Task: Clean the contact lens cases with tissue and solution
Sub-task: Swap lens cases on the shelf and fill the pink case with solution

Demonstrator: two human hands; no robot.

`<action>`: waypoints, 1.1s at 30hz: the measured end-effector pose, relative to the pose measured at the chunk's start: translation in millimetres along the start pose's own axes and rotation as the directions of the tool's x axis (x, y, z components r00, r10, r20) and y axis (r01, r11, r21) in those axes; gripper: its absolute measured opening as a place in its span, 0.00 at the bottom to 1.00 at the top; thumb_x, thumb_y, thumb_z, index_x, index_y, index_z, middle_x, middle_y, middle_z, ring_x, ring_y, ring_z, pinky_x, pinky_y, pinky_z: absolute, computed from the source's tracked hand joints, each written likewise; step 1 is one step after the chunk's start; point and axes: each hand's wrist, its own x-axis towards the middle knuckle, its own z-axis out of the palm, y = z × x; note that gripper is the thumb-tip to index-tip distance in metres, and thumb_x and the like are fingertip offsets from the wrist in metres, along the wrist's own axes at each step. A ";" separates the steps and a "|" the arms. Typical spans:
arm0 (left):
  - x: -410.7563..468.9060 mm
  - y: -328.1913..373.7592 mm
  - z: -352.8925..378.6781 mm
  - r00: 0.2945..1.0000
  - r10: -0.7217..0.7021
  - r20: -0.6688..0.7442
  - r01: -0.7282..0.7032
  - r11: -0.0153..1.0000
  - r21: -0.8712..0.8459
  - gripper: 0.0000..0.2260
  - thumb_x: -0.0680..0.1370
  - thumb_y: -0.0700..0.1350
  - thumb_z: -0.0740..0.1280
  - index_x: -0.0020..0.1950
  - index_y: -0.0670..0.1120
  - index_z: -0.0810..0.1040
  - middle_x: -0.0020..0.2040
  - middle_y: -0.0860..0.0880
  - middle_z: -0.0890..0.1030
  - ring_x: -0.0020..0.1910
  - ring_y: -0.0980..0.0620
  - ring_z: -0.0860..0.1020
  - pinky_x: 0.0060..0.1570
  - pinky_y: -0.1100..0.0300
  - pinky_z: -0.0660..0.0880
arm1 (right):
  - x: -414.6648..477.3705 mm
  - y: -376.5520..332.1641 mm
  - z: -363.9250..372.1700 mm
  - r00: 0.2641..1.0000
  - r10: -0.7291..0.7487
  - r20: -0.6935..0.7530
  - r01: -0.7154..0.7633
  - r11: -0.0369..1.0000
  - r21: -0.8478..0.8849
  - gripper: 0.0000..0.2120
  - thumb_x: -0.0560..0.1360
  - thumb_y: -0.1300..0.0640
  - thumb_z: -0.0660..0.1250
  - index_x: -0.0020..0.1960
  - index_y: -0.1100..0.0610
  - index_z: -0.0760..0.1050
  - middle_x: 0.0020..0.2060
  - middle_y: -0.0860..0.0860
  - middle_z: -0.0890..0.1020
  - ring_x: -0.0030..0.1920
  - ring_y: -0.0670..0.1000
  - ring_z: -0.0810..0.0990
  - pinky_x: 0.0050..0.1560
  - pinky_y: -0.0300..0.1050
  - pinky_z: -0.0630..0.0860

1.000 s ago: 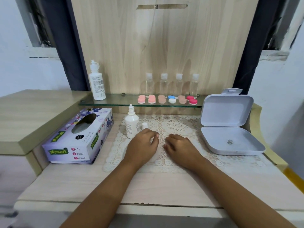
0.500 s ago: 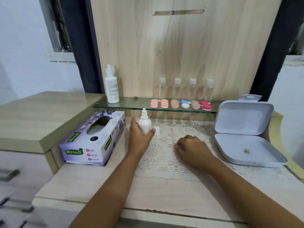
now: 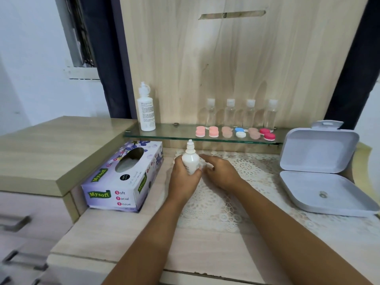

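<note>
Step in hand, as I read it: getting the solution ready. Left hand (image 3: 183, 181) grips the small dropper bottle (image 3: 190, 161), fingers curled round its lower body. The bottle is upright with its nozzle bare, at the far left edge of the lace mat (image 3: 222, 204). Right hand (image 3: 221, 173) is just right of the bottle, fingers bent toward its base. There is something small and white at the fingertips; can't tell if it's pinched.

To do it well: keep the bottle upright until it's over a tissue or case, squeeze lightly, and keep the nozzle tip off everything. No tissue pulled and no case taken down yet.

Counts, big to small:
- 1 white hinged box (image 3: 320, 161), open, right side.
- 1 tissue box (image 3: 123, 182), left.
- 1 tall solution bottle (image 3: 146, 112), left end of the glass shelf (image 3: 174, 133).
- 4 clear bottles (image 3: 230, 113) in a row at the back of the shelf.
- 1 small dropper bottle.
- 6 contact lens cases (image 3: 213, 131) in a row on the shelf, beyond the hands and well apart from them: 2 pink, 2 beige, 1 blue-white, 1 red-pink.
</note>
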 end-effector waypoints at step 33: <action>-5.2 4.6 -3.8 0.999 0.015 0.048 -0.014 0.999 -0.039 0.19 0.75 0.43 0.67 0.64 0.47 0.65 0.51 0.51 0.73 0.47 0.52 0.74 0.38 0.62 0.69 | 17.7 -71.8 -73.4 0.960 -0.272 0.071 0.274 0.961 -0.021 0.16 0.76 0.56 0.65 0.63 0.54 0.74 0.59 0.52 0.78 0.55 0.48 0.77 0.49 0.37 0.69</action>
